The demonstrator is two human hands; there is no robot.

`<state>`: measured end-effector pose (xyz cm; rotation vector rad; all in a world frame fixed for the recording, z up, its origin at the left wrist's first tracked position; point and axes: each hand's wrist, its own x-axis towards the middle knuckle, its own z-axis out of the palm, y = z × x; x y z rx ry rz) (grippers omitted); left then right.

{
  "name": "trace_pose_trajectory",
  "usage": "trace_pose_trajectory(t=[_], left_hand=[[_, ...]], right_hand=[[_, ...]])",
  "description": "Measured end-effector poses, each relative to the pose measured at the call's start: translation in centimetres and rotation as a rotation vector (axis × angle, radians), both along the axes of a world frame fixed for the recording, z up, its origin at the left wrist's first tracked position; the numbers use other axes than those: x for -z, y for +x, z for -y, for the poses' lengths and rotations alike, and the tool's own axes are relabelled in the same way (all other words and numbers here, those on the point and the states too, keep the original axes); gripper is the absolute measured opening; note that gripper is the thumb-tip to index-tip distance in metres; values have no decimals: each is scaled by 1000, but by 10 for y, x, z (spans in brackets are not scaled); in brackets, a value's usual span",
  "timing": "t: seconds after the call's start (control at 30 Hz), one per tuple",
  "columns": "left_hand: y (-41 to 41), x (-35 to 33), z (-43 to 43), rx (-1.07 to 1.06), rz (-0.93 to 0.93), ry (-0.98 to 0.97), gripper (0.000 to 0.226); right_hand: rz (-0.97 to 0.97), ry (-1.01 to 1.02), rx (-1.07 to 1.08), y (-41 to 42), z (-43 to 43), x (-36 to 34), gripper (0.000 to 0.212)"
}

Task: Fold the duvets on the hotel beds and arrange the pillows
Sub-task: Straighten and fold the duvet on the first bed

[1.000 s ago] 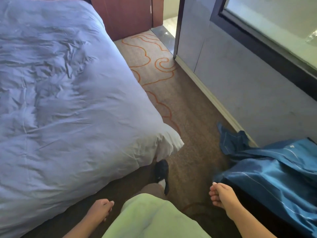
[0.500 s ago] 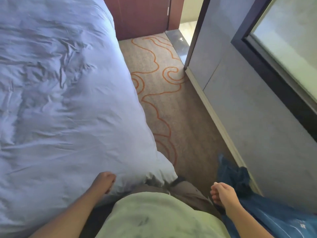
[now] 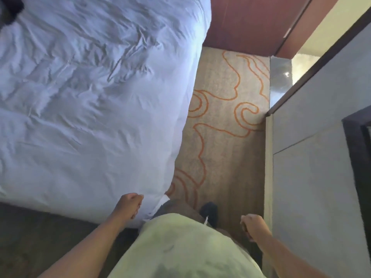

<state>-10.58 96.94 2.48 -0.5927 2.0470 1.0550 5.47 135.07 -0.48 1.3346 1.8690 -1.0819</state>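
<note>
A wrinkled white duvet (image 3: 90,109) covers the bed and fills the left and middle of the head view, its near right corner (image 3: 158,203) hanging down by my leg. My left hand (image 3: 129,204) is loosely curled right at that corner, touching or nearly touching the fabric; I cannot tell whether it grips it. My right hand (image 3: 254,227) hangs in a loose fist over the carpet, apart from the duvet and holding nothing. No pillow is in view.
A narrow aisle of beige carpet with orange swirls (image 3: 222,121) runs between the bed and a grey wall (image 3: 313,177) on the right. A reddish wooden panel (image 3: 245,23) closes the far end, next to a doorway. My dark shoe (image 3: 209,212) stands on the carpet.
I have stepped forward along the bed's side. The blue fabric at the lower right has dropped out of view. My left hand has come up to the duvet's near corner.
</note>
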Motion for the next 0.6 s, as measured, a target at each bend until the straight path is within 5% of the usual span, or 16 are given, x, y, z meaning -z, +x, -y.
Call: trace_pose_trajectory(t=[0.33,0.6], left_hand=[[62,12,-55,-416,-68,-13,29],[35,24,-92,-976,47,61,24]], right_hand=[[-153,-141,-368,-201,-57,-3,42],[-120,-133,-764,-329,-51,-2,27]])
